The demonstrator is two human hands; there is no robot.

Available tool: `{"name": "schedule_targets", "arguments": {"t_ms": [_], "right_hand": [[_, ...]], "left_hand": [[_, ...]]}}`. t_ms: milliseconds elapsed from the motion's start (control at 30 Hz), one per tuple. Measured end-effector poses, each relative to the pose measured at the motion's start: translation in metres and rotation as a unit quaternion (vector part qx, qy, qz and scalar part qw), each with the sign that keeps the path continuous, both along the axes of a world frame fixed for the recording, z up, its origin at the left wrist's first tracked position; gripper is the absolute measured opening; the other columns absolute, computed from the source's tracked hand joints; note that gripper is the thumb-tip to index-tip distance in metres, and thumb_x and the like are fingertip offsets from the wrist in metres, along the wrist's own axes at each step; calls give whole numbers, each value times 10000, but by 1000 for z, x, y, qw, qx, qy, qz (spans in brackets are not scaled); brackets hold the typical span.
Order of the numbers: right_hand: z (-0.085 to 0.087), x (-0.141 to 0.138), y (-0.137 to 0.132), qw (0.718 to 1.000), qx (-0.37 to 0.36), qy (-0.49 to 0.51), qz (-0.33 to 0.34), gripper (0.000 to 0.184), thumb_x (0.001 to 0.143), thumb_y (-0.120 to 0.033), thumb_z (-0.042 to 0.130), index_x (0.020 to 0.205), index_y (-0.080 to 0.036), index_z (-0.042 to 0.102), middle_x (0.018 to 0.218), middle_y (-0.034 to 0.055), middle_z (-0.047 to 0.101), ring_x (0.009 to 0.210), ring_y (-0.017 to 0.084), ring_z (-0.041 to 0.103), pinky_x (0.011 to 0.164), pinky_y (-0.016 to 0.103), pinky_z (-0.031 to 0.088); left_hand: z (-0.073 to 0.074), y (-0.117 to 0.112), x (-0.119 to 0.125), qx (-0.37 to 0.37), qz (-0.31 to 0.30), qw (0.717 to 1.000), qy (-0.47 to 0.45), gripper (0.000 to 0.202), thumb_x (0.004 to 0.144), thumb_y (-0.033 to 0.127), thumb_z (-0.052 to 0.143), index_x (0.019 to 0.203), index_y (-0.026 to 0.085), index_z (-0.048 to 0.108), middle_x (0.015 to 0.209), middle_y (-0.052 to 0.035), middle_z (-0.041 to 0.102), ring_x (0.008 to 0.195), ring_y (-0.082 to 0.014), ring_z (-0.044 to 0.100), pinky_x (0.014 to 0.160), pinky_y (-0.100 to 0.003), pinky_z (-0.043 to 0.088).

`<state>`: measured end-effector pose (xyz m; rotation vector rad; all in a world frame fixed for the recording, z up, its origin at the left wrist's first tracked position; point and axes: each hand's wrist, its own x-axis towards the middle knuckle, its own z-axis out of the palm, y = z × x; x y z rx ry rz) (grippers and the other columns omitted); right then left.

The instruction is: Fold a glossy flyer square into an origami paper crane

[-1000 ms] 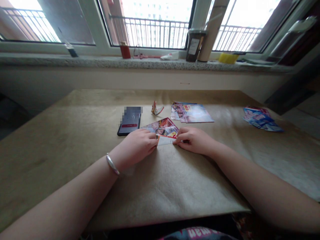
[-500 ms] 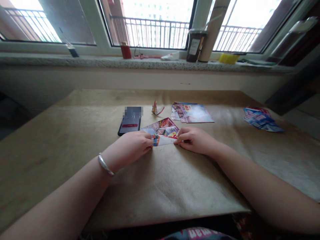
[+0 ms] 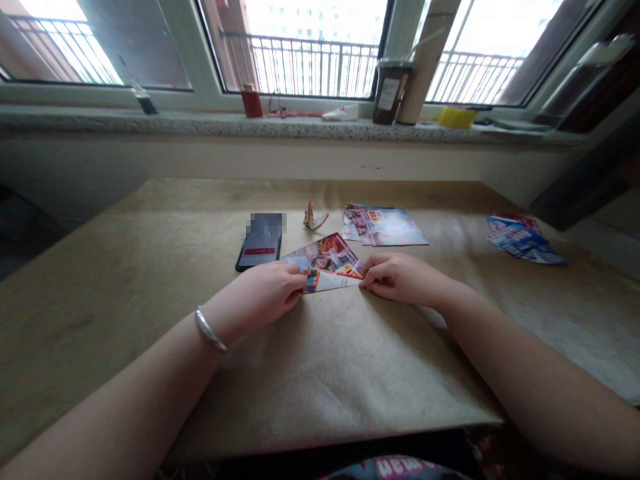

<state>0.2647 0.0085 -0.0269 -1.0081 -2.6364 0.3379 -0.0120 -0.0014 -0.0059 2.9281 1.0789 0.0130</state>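
A colourful printed sheet of paper point(image 3: 330, 257), folded to a triangular shape with a strip along its near edge, lies on the table between my hands. My left hand point(image 3: 267, 290), with a silver bangle on the wrist, is closed on the sheet's left end. At the right end, the fingertips of my right hand point(image 3: 393, 277) pinch the near corner. Beyond the sheet stands a small folded paper figure point(image 3: 314, 218). A phone point(image 3: 260, 248) lies just past my left hand.
A stack of printed sheets point(image 3: 395, 227) lies at the back of the table point(image 3: 320, 373). Farther right is a pile of blue and red printed papers point(image 3: 525, 239). The windowsill point(image 3: 200, 123) behind carries a red container point(image 3: 251, 101), a dark lidded cup point(image 3: 389, 93) and a yellow item point(image 3: 457, 118).
My right hand has slid slightly right along the near edge, uncovering more of the strip and the sheet's right side. My left hand stays at the left end.
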Motion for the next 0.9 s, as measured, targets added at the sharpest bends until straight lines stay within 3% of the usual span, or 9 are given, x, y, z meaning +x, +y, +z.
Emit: {"name": "schedule_targets", "arguments": {"t_ms": [100, 333, 667, 800, 900], "right_hand": [[0, 5, 2, 1000, -12, -14, -17, 179, 781, -182, 553, 825, -227, 720, 944, 36, 661, 799, 133, 620, 722, 238, 478], [4, 12, 6, 999, -25, -33, -21, 167, 767, -174, 559, 809, -220, 714, 912, 39, 649, 759, 128, 613, 701, 234, 472], [12, 15, 5, 996, -26, -70, -44, 156, 746, -154, 548, 779, -203, 693, 883, 40, 636, 723, 122, 589, 657, 227, 443], [10, 14, 7, 996, 5, -65, -59, 153, 757, -152, 529, 770, -198, 673, 864, 42, 639, 737, 139, 585, 658, 248, 443], [5, 5, 5, 997, 61, -19, -49, 183, 790, -160, 510, 850, -202, 678, 912, 59, 650, 860, 177, 580, 771, 303, 449]], "left_hand": [[-1, -2, 5, 28, -15, 999, -5, 177, 858, 182, 457, 947, 183, 610, 887, -48, 595, 777, -173, 568, 723, -309, 470], [-1, -3, 11, 62, -25, 998, -2, 178, 878, 190, 438, 829, 172, 609, 851, -42, 572, 735, -146, 540, 697, -280, 461], [-3, -5, 11, 75, -24, 997, 13, 162, 884, 212, 441, 868, 156, 592, 938, -75, 583, 845, -170, 542, 771, -304, 471], [-4, -6, 10, 73, -34, 997, 9, 244, 884, 325, 475, 1064, 195, 575, 1003, -77, 566, 922, -202, 527, 825, -345, 455], [-7, -8, 9, 76, -48, 996, -6, 350, 876, 392, 491, 1204, 273, 513, 1065, -71, 544, 965, -221, 510, 845, -374, 440]]}}
